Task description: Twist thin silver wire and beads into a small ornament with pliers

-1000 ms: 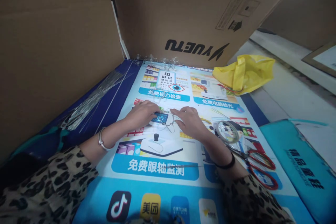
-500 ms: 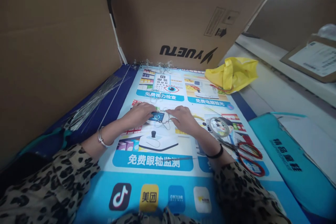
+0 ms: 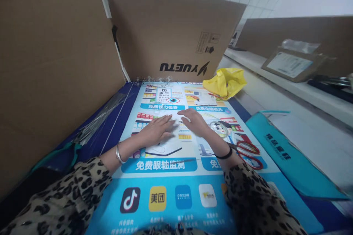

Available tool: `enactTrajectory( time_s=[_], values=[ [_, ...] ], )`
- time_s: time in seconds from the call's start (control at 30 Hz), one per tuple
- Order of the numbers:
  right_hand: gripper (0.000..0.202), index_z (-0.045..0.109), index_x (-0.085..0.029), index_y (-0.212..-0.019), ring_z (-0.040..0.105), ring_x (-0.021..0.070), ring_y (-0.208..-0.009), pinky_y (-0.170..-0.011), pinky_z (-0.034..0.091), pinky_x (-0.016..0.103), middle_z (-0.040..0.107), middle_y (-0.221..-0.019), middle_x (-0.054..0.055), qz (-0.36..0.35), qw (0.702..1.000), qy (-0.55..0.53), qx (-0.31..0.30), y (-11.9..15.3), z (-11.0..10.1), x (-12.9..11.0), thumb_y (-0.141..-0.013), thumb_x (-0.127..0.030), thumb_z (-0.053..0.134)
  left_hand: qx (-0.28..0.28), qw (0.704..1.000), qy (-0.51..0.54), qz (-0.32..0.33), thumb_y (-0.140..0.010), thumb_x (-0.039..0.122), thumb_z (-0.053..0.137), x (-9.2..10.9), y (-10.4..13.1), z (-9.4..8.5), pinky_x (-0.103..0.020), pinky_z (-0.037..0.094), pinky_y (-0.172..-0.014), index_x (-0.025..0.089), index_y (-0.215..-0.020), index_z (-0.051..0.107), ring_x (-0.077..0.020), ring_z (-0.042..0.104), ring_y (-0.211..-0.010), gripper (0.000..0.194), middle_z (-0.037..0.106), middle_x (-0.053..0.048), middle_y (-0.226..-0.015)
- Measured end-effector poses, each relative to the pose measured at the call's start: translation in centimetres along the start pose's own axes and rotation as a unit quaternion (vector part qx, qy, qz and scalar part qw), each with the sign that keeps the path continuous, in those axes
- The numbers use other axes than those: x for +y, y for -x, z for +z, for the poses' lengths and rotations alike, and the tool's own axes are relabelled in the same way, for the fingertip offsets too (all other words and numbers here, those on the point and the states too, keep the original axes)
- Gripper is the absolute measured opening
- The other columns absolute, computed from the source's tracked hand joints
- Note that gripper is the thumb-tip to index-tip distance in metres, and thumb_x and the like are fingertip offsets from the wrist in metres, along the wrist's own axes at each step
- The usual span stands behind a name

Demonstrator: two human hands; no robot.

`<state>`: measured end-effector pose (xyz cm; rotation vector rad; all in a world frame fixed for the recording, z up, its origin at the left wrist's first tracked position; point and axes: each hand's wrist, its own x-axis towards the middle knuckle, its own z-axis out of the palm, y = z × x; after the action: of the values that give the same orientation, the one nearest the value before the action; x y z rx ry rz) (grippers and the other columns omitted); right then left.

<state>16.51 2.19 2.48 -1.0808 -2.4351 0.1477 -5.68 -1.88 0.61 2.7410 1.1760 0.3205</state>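
Observation:
My left hand (image 3: 157,130) lies low over the printed poster (image 3: 162,176), palm down, fingers stretched and thumb apart. Close to its right is my right hand (image 3: 195,122), with bent fingers and a gap between forefinger and thumb. A short thin line, perhaps wire, shows by the right thumb; whether it is touched I cannot tell. Nothing can be made out in the left hand, whose underside is hidden. A thin bent wire loop (image 3: 157,151) lies below the left hand. Red-handled scissors (image 3: 248,148) rest beside my right forearm, next to a round clear roll (image 3: 219,129).
Cardboard panels (image 3: 165,33) stand at the back and left. A bundle of thin wires (image 3: 96,121) and teal-handled pliers (image 3: 73,154) lie left. Clear twisted pieces (image 3: 157,80) line the back edge. A yellow bag (image 3: 227,83) and a teal box (image 3: 278,147) are at right.
Both hands were pinching a small bent wire piece; now the fingers are spread and that piece is no longer visible. The left hand has flattened. The camera view has tilted up and shifted.

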Motion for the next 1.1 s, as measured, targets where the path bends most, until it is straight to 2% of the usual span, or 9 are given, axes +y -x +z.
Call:
enactTrajectory(
  time_s=[0.07,0.13,0.27,0.37,0.5,0.57,0.67,0.87,1.1],
  values=[
    [0.03,0.062,-0.018,-0.108,0.054,0.0196,-0.099,-0.088,0.041,0.035,0.066,-0.106,0.005,0.011,1.0,0.019,-0.014,0.7,-0.7,-0.1,-0.082,-0.015,0.046,-0.007,1.0,-0.007,0.011,-0.089,0.052,0.027,0.0,-0.5,0.7,-0.043,0.021,-0.104,0.025,-0.14,0.022,-0.0257,0.017,-0.135,0.058,0.017,-0.009,-0.149],
    [0.028,0.064,-0.018,-0.102,0.056,0.0197,-0.094,-0.086,0.042,0.033,0.068,-0.1,0.005,0.014,0.999,0.035,-0.037,1.6,-1.2,0.0,-0.079,-0.014,0.049,-0.03,0.999,-0.019,0.041,-0.088,0.055,0.026,0.0,-0.8,1.3,-0.044,0.02,-0.104,0.028,-0.138,0.028,-0.0272,0.015,-0.135,0.056,0.025,-0.005,-0.147],
    [0.027,0.064,-0.016,-0.101,0.055,0.0211,-0.096,-0.084,0.042,0.034,0.067,-0.099,0.007,0.037,0.996,0.062,-0.054,3.0,-1.5,0.0,-0.081,-0.014,0.047,-0.016,0.998,-0.042,0.05,-0.087,0.058,0.026,0.1,-0.8,1.9,-0.045,0.019,-0.103,0.029,-0.135,0.034,-0.0292,0.012,-0.135,0.057,0.031,-0.005,-0.144],
    [0.029,0.061,-0.015,-0.107,0.056,0.0204,-0.096,-0.083,0.043,0.033,0.066,-0.102,0.008,0.042,0.995,0.069,-0.061,3.6,-0.6,-1.0,-0.085,-0.018,0.043,-0.012,0.998,-0.044,0.043,-0.086,0.06,0.028,0.3,-0.7,1.9,-0.047,0.019,-0.103,0.03,-0.135,0.034,-0.0303,0.013,-0.135,0.058,0.031,-0.005,-0.144],
    [0.039,0.051,-0.015,-0.122,0.045,0.0235,-0.116,-0.095,0.035,0.039,0.055,-0.124,0.009,0.01,0.995,0.073,-0.067,3.9,2.1,-2.7,-0.085,-0.027,0.047,-0.006,0.999,-0.034,0.041,-0.084,0.059,0.034,0.4,-0.8,1.7,-0.048,0.02,-0.103,0.029,-0.135,0.035,-0.0309,0.015,-0.134,0.058,0.033,-0.006,-0.143],
    [0.041,0.049,-0.014,-0.124,0.043,0.0247,-0.117,-0.095,0.035,0.042,0.054,-0.126,0.011,-0.016,0.994,0.086,-0.062,4.2,3.4,-3.0,-0.087,-0.03,0.046,-0.006,0.999,-0.032,0.039,-0.085,0.057,0.036,0.4,-0.8,1.6,-0.048,0.02,-0.103,0.028,-0.133,0.037,-0.0302,0.015,-0.134,0.057,0.032,-0.008,-0.143],
    [0.043,0.046,-0.014,-0.127,0.042,0.0252,-0.119,-0.096,0.033,0.044,0.052,-0.127,0.012,-0.017,0.995,0.089,-0.051,4.6,4.5,-2.6,-0.088,-0.031,0.042,-0.01,0.999,-0.027,0.035,-0.084,0.055,0.04,0.4,-0.8,1.5,-0.048,0.02,-0.104,0.028,-0.135,0.033,-0.0303,0.016,-0.134,0.059,0.025,-0.011,-0.146],
    [0.057,0.036,-0.007,-0.134,0.036,0.0265,-0.125,-0.102,0.026,0.047,0.047,-0.131,0.019,-0.008,0.993,0.084,-0.081,4.8,4.0,-1.9,-0.086,-0.036,0.045,-0.017,0.999,0.0,0.035,-0.084,0.055,0.041,0.3,-0.8,1.0,-0.048,0.019,-0.104,0.033,-0.138,0.027,-0.0311,0.016,-0.134,0.06,0.021,-0.008,-0.148],
    [0.051,0.04,-0.01,-0.131,0.035,0.0246,-0.126,-0.104,0.023,0.047,0.049,-0.13,0.015,-0.009,0.994,0.066,-0.09,4.8,3.9,-2.1,-0.086,-0.033,0.045,-0.032,0.999,0.007,0.038,-0.084,0.056,0.04,0.2,-0.8,0.7,-0.049,0.018,-0.105,0.032,-0.137,0.028,-0.0315,0.014,-0.135,0.06,0.02,-0.008,-0.148]
  ],
)
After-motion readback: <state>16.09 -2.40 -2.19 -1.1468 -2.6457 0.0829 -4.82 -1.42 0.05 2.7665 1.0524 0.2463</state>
